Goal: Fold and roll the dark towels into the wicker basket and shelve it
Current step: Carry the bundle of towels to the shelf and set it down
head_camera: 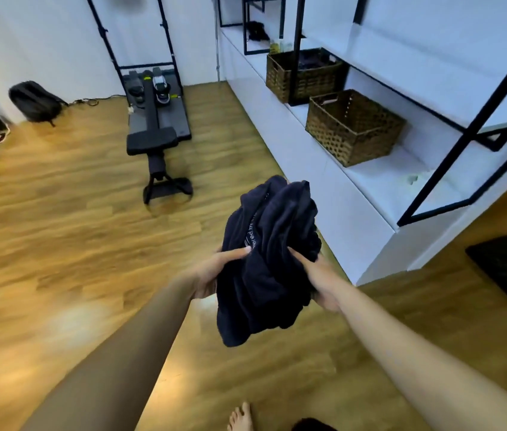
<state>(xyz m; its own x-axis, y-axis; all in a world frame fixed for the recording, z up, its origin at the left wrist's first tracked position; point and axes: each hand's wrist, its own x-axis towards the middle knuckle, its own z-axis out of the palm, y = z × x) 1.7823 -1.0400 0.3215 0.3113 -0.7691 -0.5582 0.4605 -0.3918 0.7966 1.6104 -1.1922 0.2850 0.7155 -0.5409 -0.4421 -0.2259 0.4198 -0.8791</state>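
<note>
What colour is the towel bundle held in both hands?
Dark navy, nearly black, with pale lettering on the towel bundle; head view.

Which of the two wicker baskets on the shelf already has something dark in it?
The farther basket, behind the black post, holds dark cloth. The nearer basket shows only bare weave inside.

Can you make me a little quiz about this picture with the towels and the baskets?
1. True or false: both hands hold the bundle of dark towels off the floor.
2. How many wicker baskets sit on the white shelf? A) one B) two C) four
3. Fill in: the nearer basket looks ____ inside, while the farther basket has dark things in it.

Key:
1. True: the left hand and the right hand grip it from either side.
2. B
3. empty
</note>
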